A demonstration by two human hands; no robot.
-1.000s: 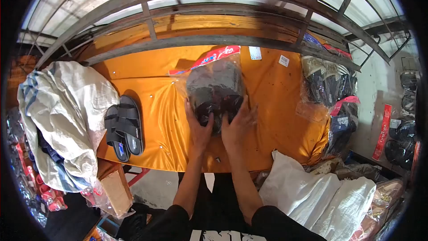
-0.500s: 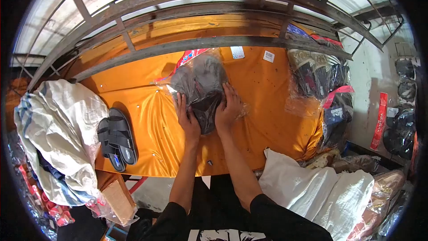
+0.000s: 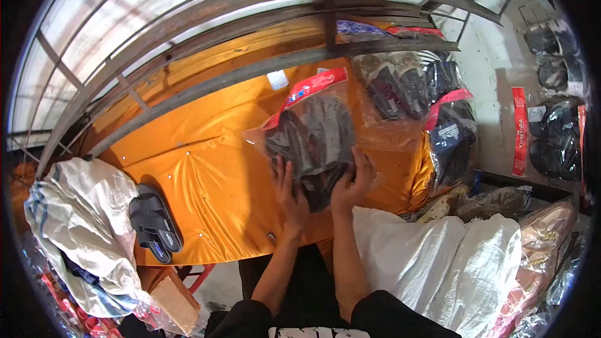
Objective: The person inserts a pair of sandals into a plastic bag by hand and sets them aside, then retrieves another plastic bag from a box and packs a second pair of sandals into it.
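Between my two hands is a clear plastic bag (image 3: 313, 138) with dark grey footwear inside, most likely sandals, and a red header strip (image 3: 316, 86) along its far edge. My left hand (image 3: 291, 199) grips the bag's near left side. Opposite it, my right hand (image 3: 352, 186) holds the near right side, thumb on top. The bag appears raised above the orange cloth-covered table (image 3: 219, 181) and tilts towards me. A loose pair of black sandals (image 3: 153, 222) rests at the table's left edge.
Bagged shoes (image 3: 400, 87) lie at the right rear, near another bagged dark pair (image 3: 452, 138). White sacks flank the table, one at left (image 3: 87, 206) and one at right (image 3: 432, 256). A metal rail (image 3: 263, 66) crosses the back. Packaged sandals (image 3: 554, 119) hang on the right wall.
My view has turned to the right. Both hands have brought the bag closer to me and tilted it, so its red header strip shows more fully.
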